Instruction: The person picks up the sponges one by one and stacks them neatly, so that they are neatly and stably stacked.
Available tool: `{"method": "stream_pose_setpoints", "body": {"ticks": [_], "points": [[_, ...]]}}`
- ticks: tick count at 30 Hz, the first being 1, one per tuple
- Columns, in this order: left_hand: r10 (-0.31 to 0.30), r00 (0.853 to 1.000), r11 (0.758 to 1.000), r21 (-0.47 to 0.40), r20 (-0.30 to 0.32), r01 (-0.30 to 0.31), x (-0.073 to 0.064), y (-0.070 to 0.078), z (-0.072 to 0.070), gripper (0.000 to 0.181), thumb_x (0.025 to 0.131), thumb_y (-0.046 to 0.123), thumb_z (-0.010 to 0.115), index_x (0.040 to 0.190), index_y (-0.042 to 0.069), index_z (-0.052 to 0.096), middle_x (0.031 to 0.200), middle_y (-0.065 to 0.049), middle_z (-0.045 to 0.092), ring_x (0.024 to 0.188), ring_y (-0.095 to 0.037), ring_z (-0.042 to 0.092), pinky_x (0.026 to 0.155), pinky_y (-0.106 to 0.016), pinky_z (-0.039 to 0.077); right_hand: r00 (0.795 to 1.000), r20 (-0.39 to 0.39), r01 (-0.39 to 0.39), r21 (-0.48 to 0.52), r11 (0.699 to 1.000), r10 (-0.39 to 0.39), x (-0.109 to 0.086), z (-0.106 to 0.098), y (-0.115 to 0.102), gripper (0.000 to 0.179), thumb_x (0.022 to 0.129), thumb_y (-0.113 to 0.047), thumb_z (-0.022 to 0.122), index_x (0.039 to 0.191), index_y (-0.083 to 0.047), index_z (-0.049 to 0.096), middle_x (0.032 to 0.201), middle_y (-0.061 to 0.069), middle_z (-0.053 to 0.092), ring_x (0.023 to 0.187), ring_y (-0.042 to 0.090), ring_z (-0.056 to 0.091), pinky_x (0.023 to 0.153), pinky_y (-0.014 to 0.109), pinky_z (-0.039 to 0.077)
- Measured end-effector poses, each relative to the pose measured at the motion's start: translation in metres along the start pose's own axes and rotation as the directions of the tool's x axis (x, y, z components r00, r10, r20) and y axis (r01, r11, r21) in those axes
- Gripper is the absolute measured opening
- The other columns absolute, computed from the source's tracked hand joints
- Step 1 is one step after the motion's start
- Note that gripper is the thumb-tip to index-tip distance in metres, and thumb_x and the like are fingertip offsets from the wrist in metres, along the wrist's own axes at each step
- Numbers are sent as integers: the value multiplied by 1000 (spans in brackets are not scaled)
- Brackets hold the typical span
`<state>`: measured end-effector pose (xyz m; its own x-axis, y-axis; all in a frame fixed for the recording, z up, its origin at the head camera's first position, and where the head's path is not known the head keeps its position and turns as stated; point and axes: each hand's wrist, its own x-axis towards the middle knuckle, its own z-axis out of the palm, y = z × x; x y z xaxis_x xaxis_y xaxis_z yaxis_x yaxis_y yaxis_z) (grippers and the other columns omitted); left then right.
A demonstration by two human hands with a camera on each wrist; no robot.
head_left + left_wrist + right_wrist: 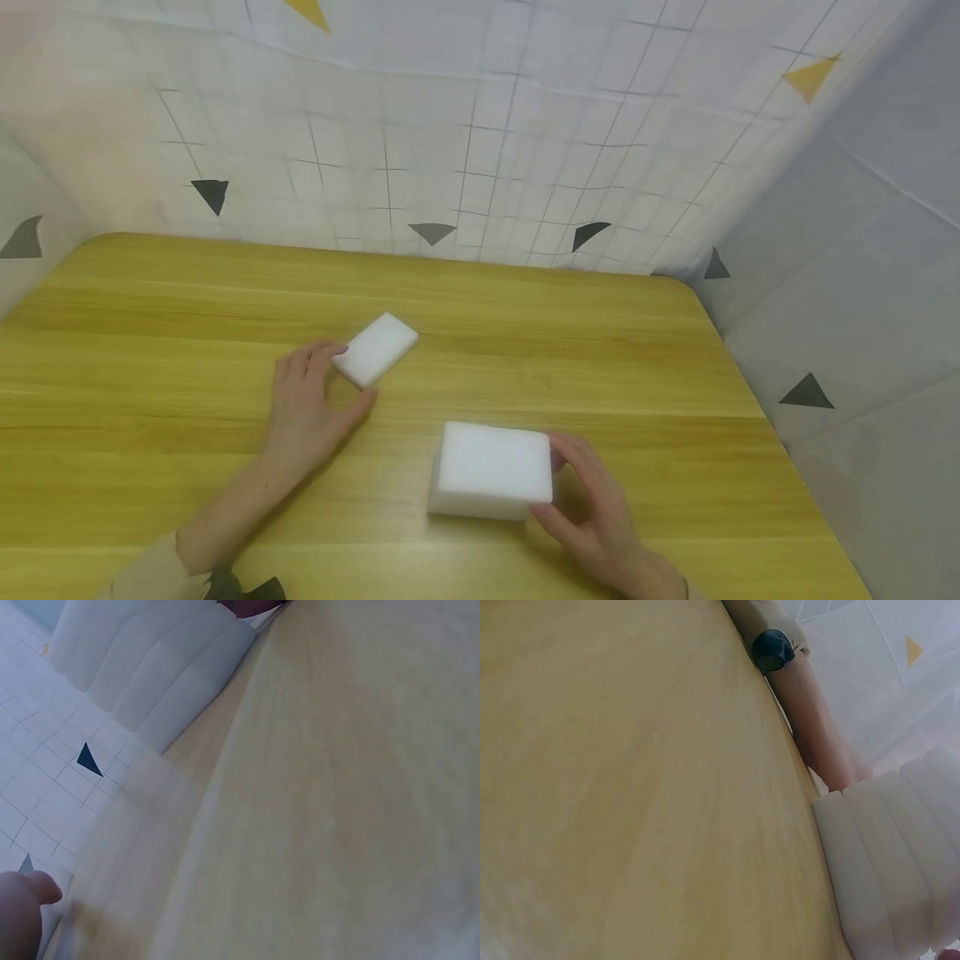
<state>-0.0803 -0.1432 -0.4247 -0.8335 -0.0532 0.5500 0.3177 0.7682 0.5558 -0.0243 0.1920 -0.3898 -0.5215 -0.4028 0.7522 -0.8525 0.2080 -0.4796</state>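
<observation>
A single flat white sponge [377, 348] lies slantwise on the wooden table. My left hand [303, 408] is at its near-left end, a forefinger right at the left corner and the thumb just beside the near corner, spread apart. Closer to me stands a stack of white sponges [493, 462], its several layers showing in the left wrist view as a layered stack [161, 664]. With the thumb at the front corner and fingers behind, my right hand [596, 517] grips the stack's right end. The right wrist view shows the stack [885, 862] beyond the tabletop.
The wood-grain table [637, 375] has rounded far corners. White sheeting [420, 142] with grid lines and triangles rises behind it, and a pale sheet [862, 317] hangs along the right side. A dark strap [243, 586] sits at the left sleeve.
</observation>
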Motion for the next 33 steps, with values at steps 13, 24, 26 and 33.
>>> {"method": "stream_pose_setpoints", "body": {"ticks": [13,24,26,33], "points": [[-53,994,997,59,94,48,-2,2,2,50,78,31,75,117,6,58,118,-15,52,106,-34,41,83,-49,37,1000,-7,11,-3,1000,-11,0,0,1,53,85,-16,68,119,19,48,107,15,58,93,16,51,82,21,44],[-51,994,997,55,97,45,-3,4,0,50,75,35,77,113,10,58,114,-14,54,106,-34,42,83,-49,34,1000,-2,-2,-20,1000,2,0,0,-2,53,85,-17,68,120,18,48,106,14,58,93,16,51,82,21,44],[-44,995,997,63,89,38,-3,4,1,49,74,35,77,113,10,59,113,-14,54,104,-34,42,83,-50,33,1000,0,-7,-22,1000,7,0,0,-2,53,85,-17,68,120,18,48,107,14,58,93,16,51,82,21,44],[-4,998,996,86,63,-1,-4,1,2,49,72,35,76,114,13,64,111,-16,55,102,-34,44,83,-52,32,1000,-7,14,-14,1000,-14,0,1,1,54,85,-17,68,119,18,48,108,15,58,93,16,51,81,21,44]]}}
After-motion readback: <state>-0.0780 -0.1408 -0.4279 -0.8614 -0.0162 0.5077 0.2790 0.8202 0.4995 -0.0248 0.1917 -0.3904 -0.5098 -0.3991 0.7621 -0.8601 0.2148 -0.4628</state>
